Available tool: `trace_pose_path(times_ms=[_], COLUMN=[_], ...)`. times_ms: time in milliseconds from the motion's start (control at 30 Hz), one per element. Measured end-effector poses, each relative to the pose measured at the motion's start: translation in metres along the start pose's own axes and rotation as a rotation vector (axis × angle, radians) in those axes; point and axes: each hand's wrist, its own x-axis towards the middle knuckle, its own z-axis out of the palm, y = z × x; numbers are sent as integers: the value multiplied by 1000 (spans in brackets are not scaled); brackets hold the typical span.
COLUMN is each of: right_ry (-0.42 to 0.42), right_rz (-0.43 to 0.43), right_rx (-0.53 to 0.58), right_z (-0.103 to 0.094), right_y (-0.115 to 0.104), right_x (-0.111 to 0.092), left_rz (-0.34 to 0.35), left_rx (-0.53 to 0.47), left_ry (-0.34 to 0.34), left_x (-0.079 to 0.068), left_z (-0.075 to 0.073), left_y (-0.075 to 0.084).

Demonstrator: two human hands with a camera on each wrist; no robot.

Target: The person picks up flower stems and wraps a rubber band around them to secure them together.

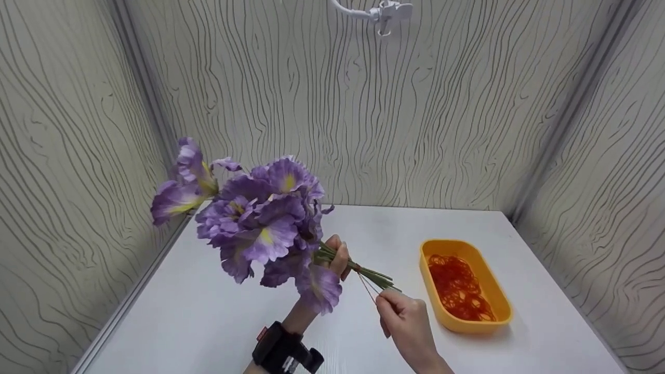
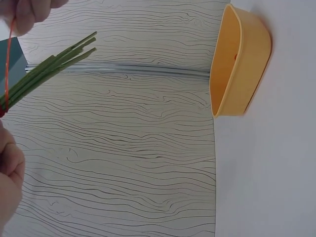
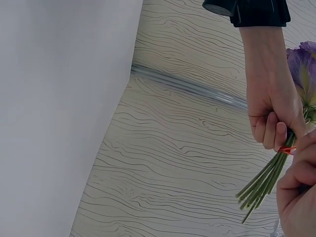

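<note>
My left hand (image 1: 338,258) grips a bunch of purple artificial flowers (image 1: 270,223) by the green stems (image 3: 264,181), just below the blooms. The blossoms lean to the left and the cut stem ends point to the right. A red rubber band (image 3: 287,149) circles the stems beside my left fingers. My right hand (image 1: 408,322) pinches a loop of that band and stretches it away from the stems, so two thin strands run taut between them. In the left wrist view the stretched strand passes upward to the right fingers (image 2: 29,15).
On the white table (image 1: 384,228), to the right, stands a yellow tray (image 1: 470,326) holding a heap of red rubber bands (image 1: 454,285). Wood-grain-patterned panels (image 1: 343,104) enclose the table at back and sides. A white clip arm (image 1: 384,13) hangs at the top.
</note>
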Motion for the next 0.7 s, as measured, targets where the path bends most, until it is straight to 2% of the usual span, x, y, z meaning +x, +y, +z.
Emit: trace_pose_path(times_ms=[33,67,100,167,233,267,300,333,367,400,433,467,500,633,667,700], right_ry=[-3,-6,-8,-6,2,9,17,24,29,30,34,36,38,33,28,26], right_rz=[8,13,18,21,13,5,-4,-12,-19,-25,-30,-34,-36,-38,-36,-31], right_rx=[-5,-7,-9,-12,-18,-22,-25,-26,-29,-32,-36,-38,-37,-31,-28,-25], right_z=[0,-1,-1,-1,-1,-1,-1,-1,-1,-1,-2,-3,-4,-6,-7,-8], right_y=[0,0,0,0,1,2,2,3,3,4,5,5,6,10,11,11], right_x=[0,0,0,0,0,0,0,0,0,0,1,1,1,2,2,2], left_rz=[-34,-61,-94,-181,-275,-332,-383,-462,-513,-523,-504,-429,-379,-223,-208,-212], left_rx=[-152,-247,-364,-629,-755,-823,-903,-999,-1049,-1067,-1049,-942,-875,-700,-702,-745], left_ry=[-3,-7,-19,-102,-221,-272,-285,-299,-304,-290,-269,-251,-216,-117,-106,-94], left_x=[-2,-4,-6,-6,-6,-8,-7,-8,-9,-9,-9,-9,-9,-11,-11,-12], left_z=[-2,-12,-16,-15,-12,-18,-14,-15,-16,-17,-18,-18,-19,-21,-20,-20], left_y=[0,-4,-4,-2,1,0,2,3,3,3,3,3,2,1,1,1])
